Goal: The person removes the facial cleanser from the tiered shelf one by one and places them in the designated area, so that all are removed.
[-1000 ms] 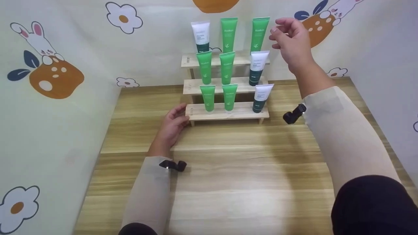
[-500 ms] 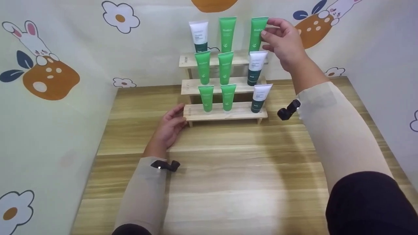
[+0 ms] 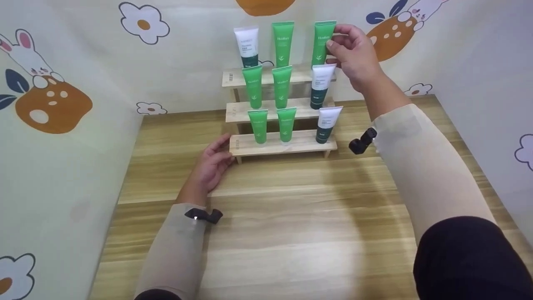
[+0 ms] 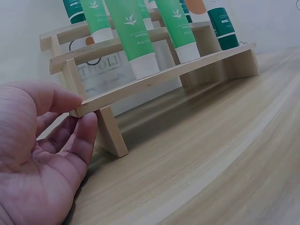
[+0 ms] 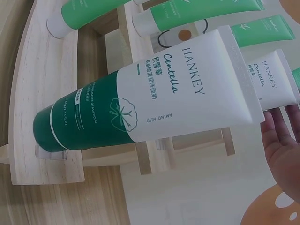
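Note:
Several squeeze tubes stand cap-down on a three-step wooden display rack. My right hand is at the top step and pinches the upper part of the right-hand green tube, thumb in front and other fingers behind. Down at the lowest step, my left hand grips the rack's left end. The left wrist view shows the thumb over the corner of the bottom board, with fingers curled under it. A white and dark green tube fills the right wrist view, with my right hand partly visible beyond it.
Below the grasped tube stands another white and dark green tube on the middle step. A further one is at the top left. The rack stands on a wood-grain table, close to the patterned back wall.
My right hand has moved left from beside the top right green tube and taken hold of it. The left hand stays on the rack's end. The head view has shifted slightly.

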Action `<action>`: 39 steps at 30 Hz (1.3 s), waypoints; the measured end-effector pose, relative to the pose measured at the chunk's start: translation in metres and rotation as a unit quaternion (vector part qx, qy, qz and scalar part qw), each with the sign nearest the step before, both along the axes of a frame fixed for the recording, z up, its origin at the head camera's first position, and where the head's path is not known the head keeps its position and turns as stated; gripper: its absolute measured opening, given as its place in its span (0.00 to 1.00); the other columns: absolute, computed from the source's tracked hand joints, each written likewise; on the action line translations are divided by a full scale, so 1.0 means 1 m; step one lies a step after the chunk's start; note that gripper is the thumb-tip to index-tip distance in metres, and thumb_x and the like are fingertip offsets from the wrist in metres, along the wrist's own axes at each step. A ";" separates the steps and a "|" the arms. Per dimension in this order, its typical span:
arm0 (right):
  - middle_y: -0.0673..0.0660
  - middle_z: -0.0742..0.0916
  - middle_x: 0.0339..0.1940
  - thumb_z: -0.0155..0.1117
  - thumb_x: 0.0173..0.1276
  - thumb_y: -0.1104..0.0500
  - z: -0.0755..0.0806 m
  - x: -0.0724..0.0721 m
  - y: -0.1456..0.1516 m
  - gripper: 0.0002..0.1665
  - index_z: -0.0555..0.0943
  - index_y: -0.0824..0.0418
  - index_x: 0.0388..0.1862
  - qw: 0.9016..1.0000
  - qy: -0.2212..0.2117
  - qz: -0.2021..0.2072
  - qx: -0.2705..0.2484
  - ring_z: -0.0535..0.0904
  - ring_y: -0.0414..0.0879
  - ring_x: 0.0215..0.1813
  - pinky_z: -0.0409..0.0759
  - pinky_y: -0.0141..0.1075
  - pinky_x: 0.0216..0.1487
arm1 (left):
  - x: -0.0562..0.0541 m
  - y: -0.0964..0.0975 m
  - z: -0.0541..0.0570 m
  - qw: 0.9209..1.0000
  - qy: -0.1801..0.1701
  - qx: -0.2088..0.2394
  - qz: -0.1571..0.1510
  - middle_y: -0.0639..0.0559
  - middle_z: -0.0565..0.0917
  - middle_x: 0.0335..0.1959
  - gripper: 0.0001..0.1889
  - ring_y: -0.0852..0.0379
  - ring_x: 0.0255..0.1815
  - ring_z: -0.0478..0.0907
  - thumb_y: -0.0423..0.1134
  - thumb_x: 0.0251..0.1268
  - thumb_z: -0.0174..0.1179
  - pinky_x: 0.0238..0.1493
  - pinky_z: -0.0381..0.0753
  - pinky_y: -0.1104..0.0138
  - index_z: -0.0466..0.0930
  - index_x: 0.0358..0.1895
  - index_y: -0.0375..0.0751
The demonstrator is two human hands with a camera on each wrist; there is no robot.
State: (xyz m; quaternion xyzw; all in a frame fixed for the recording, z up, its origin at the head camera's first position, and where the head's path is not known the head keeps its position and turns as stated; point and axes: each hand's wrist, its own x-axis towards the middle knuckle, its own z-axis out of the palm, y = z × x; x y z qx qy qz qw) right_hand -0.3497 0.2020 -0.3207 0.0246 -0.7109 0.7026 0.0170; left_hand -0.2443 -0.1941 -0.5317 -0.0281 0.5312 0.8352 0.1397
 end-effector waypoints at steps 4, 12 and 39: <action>0.53 0.84 0.63 0.68 0.77 0.55 -0.001 0.000 0.004 0.26 0.77 0.47 0.71 1.000 0.006 0.002 0.000 0.82 0.51 0.69 0.78 0.46 0.78 | 0.002 -0.001 0.000 1.000 0.006 0.000 0.003 0.50 0.72 0.75 0.38 0.58 0.57 0.80 0.18 0.71 0.52 0.54 0.85 0.70 0.59 0.84 0.38; 0.53 0.84 0.64 0.69 0.76 0.56 -0.003 0.006 0.029 0.27 0.77 0.48 0.71 0.999 0.002 -0.020 -0.031 0.83 0.52 0.69 0.81 0.44 0.76 | -0.001 0.001 -0.001 1.000 0.007 0.011 -0.001 0.51 0.72 0.76 0.38 0.57 0.60 0.79 0.18 0.70 0.53 0.55 0.84 0.70 0.61 0.83 0.38; 0.55 0.85 0.61 0.78 0.68 0.57 -0.082 0.011 0.096 0.36 0.79 0.39 0.73 0.986 -0.081 -0.085 -0.115 0.87 0.51 0.59 0.91 0.38 0.54 | 0.000 0.002 0.000 1.000 0.003 -0.009 0.004 0.50 0.65 0.85 0.37 0.58 0.62 0.78 0.20 0.71 0.54 0.56 0.84 0.70 0.63 0.83 0.42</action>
